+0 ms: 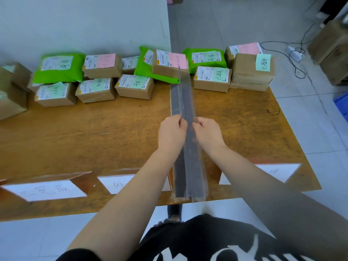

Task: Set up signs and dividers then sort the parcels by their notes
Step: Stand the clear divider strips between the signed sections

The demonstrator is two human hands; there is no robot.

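A long grey see-through divider (185,102) stands on edge across the wooden table (94,132), running from the near edge toward the parcels. My left hand (172,131) and my right hand (208,132) pinch its top edge from either side near its middle. White paper signs (45,190) (116,183) (278,171) with handwritten characters lie along the near edge; my forearms cover parts of two. Several brown box parcels (134,85) and green bag parcels (60,66) with pink or green notes sit in rows at the far side.
A white wall (84,21) rises behind the left part of the table. On the tiled floor to the right are cables and a power strip (294,53), cardboard boxes (331,46) and a blue crate (341,104).
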